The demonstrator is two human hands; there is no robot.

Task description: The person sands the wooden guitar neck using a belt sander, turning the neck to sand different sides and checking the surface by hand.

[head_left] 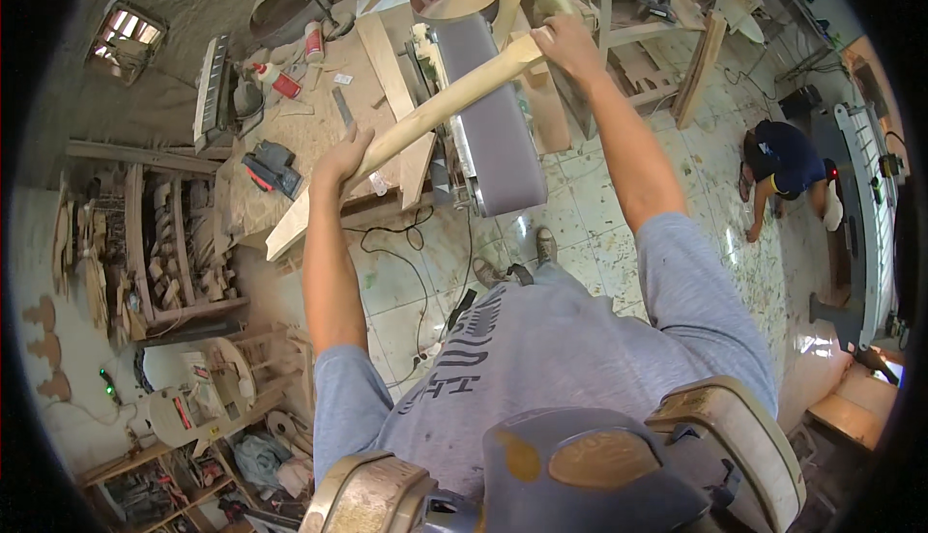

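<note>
we are grasping the wood (pixel 452 99) in left hand (pixel 342 157) and right hand (pixel 572 47) over the belt (pixel 498 146), judging the work unfinished.

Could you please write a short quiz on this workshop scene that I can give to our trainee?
1. True or false: the left hand and the right hand are both on the long wooden piece.

2. Multiple choice: which colour is the wide sanding belt that the piece crosses?
a) bright green
b) greyish purple
c) yellow

3. Fill in the blank: the co-worker bent low near the floor is on the ____ side of the picture.

Key: 1. True, with the hands set apart along its length. 2. b, greyish purple. 3. Right.
</note>
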